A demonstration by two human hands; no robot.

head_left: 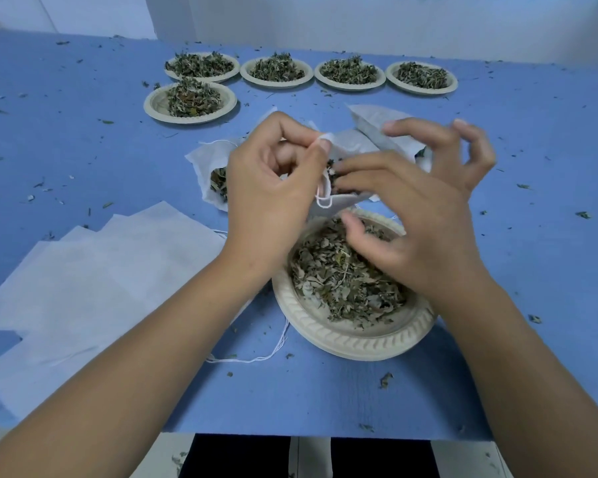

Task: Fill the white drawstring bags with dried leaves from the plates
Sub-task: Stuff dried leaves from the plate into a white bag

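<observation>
Your blue surface [518, 139] has bare room at far left and right, and its near edge runs beneath your forearms. A stack of empty bags [101, 270] covers the near left, with the near plate [342, 336] of dried leaves [342, 281] just beside it, inside that edge. Above the plate your left hand [266, 188] pinches the mouth of the white drawstring bag [349, 141], while your right hand [428, 215], fingers spread wide, touches leaves at that mouth.

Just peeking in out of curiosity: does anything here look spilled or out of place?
Yes. Dried leaf crumbs lie scattered all over the blue table top, well outside the beige ribbed paper plates. Some show on the floor below. A filled white fabric bag beside the left hand lies with its mouth open, leaves showing.
</observation>
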